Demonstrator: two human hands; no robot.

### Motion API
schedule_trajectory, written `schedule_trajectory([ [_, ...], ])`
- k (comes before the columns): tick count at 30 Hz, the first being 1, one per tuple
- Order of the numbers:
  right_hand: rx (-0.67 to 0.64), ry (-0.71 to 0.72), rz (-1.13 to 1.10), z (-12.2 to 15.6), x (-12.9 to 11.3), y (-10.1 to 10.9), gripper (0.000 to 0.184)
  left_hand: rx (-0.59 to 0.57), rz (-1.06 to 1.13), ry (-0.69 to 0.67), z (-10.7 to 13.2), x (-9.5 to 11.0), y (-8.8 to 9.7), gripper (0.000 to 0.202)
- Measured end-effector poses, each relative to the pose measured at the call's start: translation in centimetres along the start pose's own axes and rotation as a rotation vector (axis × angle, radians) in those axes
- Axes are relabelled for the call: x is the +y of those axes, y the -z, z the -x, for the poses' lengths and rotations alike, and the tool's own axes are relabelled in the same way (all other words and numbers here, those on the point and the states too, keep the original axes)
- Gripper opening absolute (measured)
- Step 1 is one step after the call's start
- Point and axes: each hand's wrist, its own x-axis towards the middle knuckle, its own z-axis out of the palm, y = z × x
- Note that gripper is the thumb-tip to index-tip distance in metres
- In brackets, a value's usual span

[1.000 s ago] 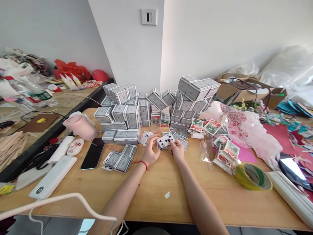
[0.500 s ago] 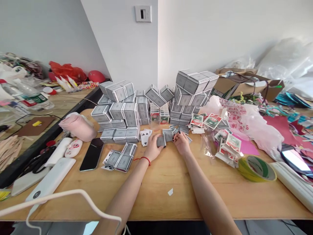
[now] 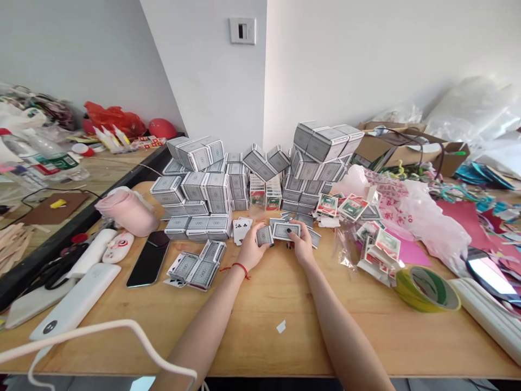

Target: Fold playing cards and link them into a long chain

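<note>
Playing cards (image 3: 281, 231), patterned grey backs up, are being held in the right hand (image 3: 303, 247), near the middle of the wooden table (image 3: 252, 326). Head view: right thumb is pressing down on the top back, fingers mostly hiding beneath, so this hand is pinching; how many cards, cannot tell. Left hand (image 3: 249, 252), wearing a red string bracelet (image 3: 243, 267), is gripping a card packet (image 3: 264, 235) between thumb and fingers, just beside the right hand's batch. A face-up clubs card (image 3: 242, 228) is lying just beyond the left hand; loose cards (image 3: 316, 237) are lying behind the right. Further back, left card blocks (image 3: 209, 190) and right card blocks (image 3: 325, 141) are standing stacked, with red-and-green boxes (image 3: 273, 202) sitting between. A smaller card heap (image 3: 199, 266) is resting left of the left hand, near a black phone (image 3: 148, 259). A paper scrap (image 3: 281, 326) is lying between the forearms. Yellow tape roll (image 3: 423, 304) is sitting well to the right.
</note>
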Motion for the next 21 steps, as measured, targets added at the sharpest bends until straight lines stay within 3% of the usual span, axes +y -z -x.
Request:
schedule_trajectory([
  [6,-0.042,0.036,0.009,0.22,-0.06,-0.19,0.032,-0.003,0.105,0.060,-0.11,-0.38,0.44,0.055],
  [13,-0.091,0.033,0.061,0.57,-0.13,-0.51,0.030,0.003,0.102,0.008,-0.13,0.12,0.20,0.061],
  [21,0.040,0.106,0.054,0.47,-0.17,-0.51,0.026,-0.010,0.044,-0.005,-0.13,-0.30,0.09,0.059],
])
